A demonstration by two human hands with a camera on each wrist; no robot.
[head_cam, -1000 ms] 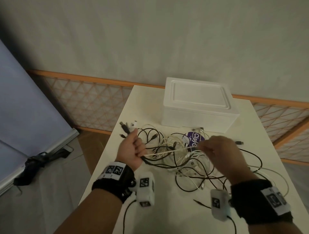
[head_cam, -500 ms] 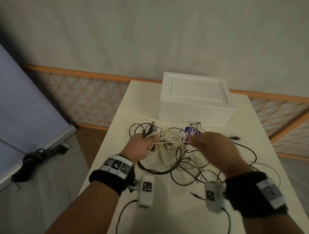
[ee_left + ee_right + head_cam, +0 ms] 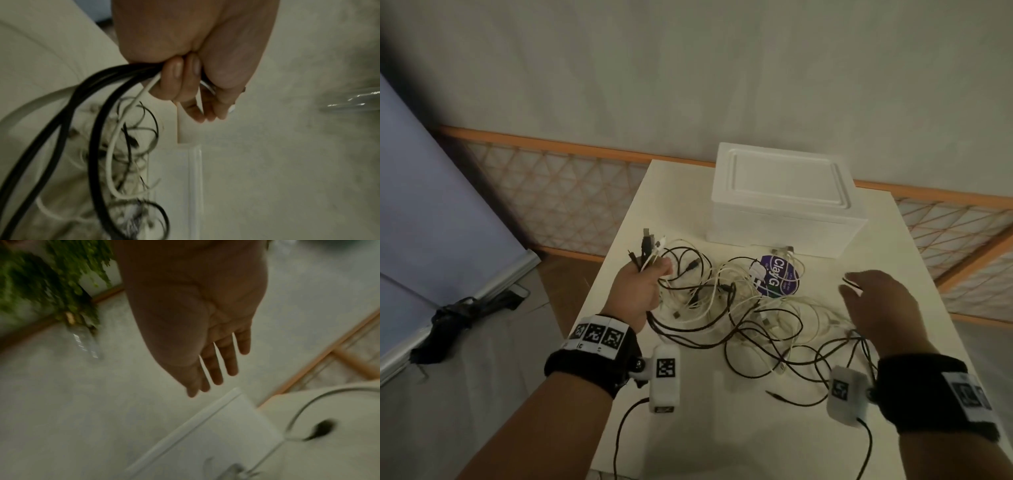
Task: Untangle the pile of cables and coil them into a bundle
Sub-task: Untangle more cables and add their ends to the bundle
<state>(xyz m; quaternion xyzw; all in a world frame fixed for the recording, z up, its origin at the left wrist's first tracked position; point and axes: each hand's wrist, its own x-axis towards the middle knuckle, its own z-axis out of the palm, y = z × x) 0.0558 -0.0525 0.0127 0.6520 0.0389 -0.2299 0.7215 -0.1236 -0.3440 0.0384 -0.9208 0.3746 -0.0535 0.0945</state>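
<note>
A tangle of black and white cables [image 3: 743,318] lies spread over the middle of the white table [image 3: 671,192]. My left hand [image 3: 643,281] is raised at the pile's left side and grips a bunch of cable ends [image 3: 649,245], whose plugs stick up above the fist. In the left wrist view the curled fingers [image 3: 180,78] hold black and white cables [image 3: 98,113] that hang down to the pile. My right hand [image 3: 873,301] hovers over the right part of the tangle with fingers straight and spread [image 3: 218,368], holding nothing.
A white foam box [image 3: 784,192] with its lid on stands at the back of the table. A round purple label [image 3: 779,277] lies among the cables before it. A loose black plug end [image 3: 777,395] lies near the front. The table's left edge drops to the floor.
My right hand let go of the white cable and moved right, opening flat. My left hand drew back to the left with its bunch of ends.
</note>
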